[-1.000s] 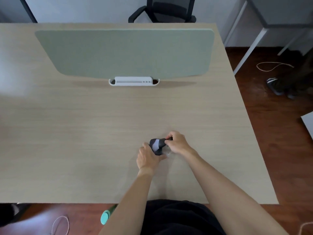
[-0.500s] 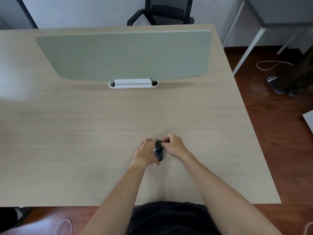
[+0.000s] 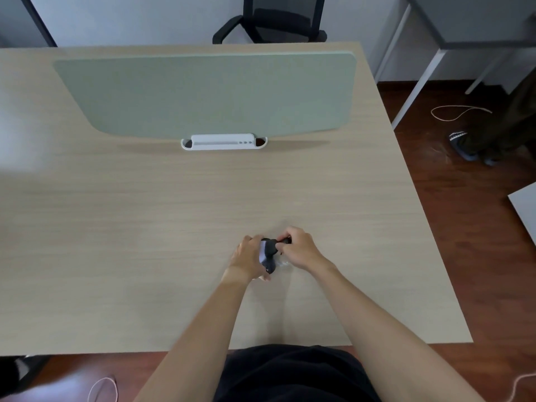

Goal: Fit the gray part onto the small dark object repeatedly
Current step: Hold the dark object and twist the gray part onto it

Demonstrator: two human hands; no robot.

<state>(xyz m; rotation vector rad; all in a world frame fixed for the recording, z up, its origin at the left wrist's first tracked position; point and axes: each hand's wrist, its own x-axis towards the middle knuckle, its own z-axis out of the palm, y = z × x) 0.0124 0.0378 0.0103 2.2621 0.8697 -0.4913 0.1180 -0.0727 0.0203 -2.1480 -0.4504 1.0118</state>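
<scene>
Both hands meet over the wooden table [image 3: 145, 242], a little right of its middle and toward the near edge. My left hand [image 3: 248, 258] cups the small dark object [image 3: 271, 247] from the left, and a pale gray part [image 3: 263, 255] shows against its fingers. My right hand [image 3: 300, 248] pinches the dark object's right end with curled fingers. Fingers hide most of both pieces, so I cannot tell how the gray part sits on the dark object.
A green divider panel [image 3: 208, 94] stands in a white holder [image 3: 223, 142] across the far half of the table. Behind it is a black office chair [image 3: 269, 24]. The table's right edge drops to a dark wood floor with a sandal [image 3: 461, 140] and a cable.
My hands have closed in around the dark object, hiding more of it. The gray face that showed a second ago is now mostly covered. The view has shifted slightly.
</scene>
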